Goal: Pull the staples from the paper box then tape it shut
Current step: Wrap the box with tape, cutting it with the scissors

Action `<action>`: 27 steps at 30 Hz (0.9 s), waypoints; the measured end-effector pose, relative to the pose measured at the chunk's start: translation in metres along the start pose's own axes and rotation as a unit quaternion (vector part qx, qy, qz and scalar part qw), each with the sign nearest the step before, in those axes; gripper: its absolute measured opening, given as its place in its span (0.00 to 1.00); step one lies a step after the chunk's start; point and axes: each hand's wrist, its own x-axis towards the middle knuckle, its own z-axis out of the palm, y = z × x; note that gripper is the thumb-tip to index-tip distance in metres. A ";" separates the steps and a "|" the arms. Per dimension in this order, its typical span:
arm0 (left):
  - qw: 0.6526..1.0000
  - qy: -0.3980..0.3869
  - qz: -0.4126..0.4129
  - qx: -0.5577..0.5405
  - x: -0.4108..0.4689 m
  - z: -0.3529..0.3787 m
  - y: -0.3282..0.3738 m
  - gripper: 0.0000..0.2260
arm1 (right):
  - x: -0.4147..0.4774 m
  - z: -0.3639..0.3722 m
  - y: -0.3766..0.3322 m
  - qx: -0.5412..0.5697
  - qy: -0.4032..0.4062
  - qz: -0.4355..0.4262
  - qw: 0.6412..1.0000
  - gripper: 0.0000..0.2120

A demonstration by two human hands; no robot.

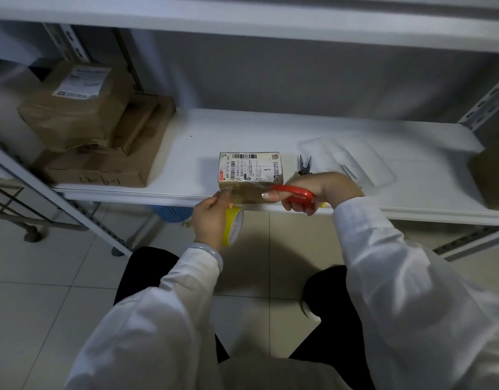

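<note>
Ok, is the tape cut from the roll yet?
Not yet: tape runs unbroken from the roll in the left hand across the box toward the scissors in the right hand.

"1" on paper box label (pixel 249 168)

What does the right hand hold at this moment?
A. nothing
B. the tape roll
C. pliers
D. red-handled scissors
D: the right hand grips the red-handled scissors beside the box, the pliers lie on the shelf, and the left hand holds the tape roll.
</note>
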 end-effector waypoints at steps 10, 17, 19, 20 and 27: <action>1.000 -0.017 0.015 -0.021 -0.004 0.001 -0.005 0.06 | 0.018 0.001 -0.007 -0.054 -0.004 0.055 0.997 0.25; 0.999 -0.031 0.017 0.004 -0.003 0.000 -0.010 0.09 | 0.028 0.001 -0.025 -0.085 -0.015 0.051 0.995 0.26; 0.999 -0.033 0.016 0.019 -0.002 -0.001 -0.011 0.09 | 0.029 0.002 -0.029 -0.093 -0.018 0.045 0.994 0.26; 0.999 -0.034 0.017 0.029 -0.002 -0.001 -0.010 0.09 | 0.029 0.002 -0.031 -0.098 -0.016 0.042 0.994 0.25; 0.999 -0.035 0.006 0.031 -0.004 -0.003 -0.010 0.12 | 0.028 0.001 -0.033 -0.143 0.022 0.020 0.989 0.25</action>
